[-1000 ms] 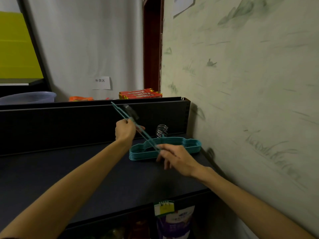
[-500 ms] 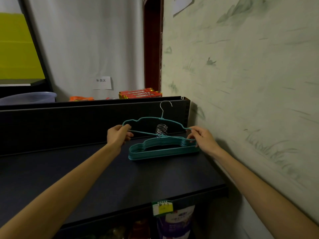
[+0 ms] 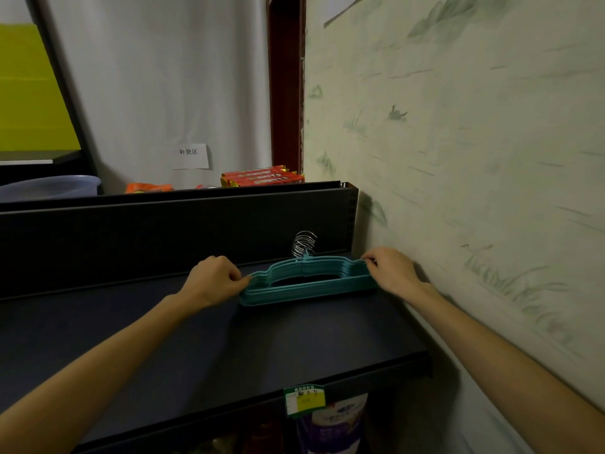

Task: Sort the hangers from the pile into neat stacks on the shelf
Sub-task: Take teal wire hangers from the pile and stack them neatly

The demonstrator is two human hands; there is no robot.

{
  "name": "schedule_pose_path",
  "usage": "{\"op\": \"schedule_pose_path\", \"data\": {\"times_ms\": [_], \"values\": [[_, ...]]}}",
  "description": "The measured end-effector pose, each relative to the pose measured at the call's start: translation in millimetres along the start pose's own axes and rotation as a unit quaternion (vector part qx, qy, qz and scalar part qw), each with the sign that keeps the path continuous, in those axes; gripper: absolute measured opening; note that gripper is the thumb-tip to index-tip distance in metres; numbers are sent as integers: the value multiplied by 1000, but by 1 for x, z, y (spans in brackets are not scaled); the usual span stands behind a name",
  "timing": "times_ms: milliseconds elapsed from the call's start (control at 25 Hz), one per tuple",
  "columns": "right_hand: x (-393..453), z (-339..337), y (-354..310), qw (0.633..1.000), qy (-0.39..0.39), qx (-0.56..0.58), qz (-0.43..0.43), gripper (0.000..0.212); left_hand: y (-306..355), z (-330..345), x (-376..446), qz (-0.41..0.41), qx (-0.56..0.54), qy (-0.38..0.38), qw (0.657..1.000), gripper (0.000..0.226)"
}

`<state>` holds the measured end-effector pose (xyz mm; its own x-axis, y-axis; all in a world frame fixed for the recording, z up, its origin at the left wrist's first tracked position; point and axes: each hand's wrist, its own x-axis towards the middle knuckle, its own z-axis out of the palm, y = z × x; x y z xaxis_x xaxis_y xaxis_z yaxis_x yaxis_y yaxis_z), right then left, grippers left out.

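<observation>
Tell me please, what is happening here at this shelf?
A person is stacking teal plastic hangers with metal hooks on a dark shelf beside a pale painted wall. The left hand pinches the stack's left end, and the right hand pinches its right end, at the top hanger. The stack lies flat and looks neat, with the hooks bunched together toward the shelf's dark back panel.

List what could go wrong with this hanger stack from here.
1. Both hands, left hand and right hand, pinch the ends of the top hanger on the teal hanger stack; an uneven release could leave it skewed.
2. The metal hooks bunch tightly together, so the top one might snag its neighbours and pull the stack out of line.
3. The stack sits close to the wall at the shelf's right end, leaving the right hand little room to withdraw without nudging it.
</observation>
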<state>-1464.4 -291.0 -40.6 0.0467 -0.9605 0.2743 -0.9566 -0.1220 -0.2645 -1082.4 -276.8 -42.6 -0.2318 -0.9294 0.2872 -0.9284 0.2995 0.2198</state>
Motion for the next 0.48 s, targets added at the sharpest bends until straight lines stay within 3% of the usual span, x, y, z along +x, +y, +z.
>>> {"op": "schedule_pose_path", "data": {"times_ms": [160,320,480], "values": [[2,0,2,1000,-18,-4,-15,29,2,-7,3,-35,23,-10,999,34],[10,-5,-5,996,-28,-49,-62,29,9,-11,16,20,4,-80,997,34],[17,-8,-13,988,-58,-96,-103,30,16,-15,23,29,-1,-95,995,15]]}}
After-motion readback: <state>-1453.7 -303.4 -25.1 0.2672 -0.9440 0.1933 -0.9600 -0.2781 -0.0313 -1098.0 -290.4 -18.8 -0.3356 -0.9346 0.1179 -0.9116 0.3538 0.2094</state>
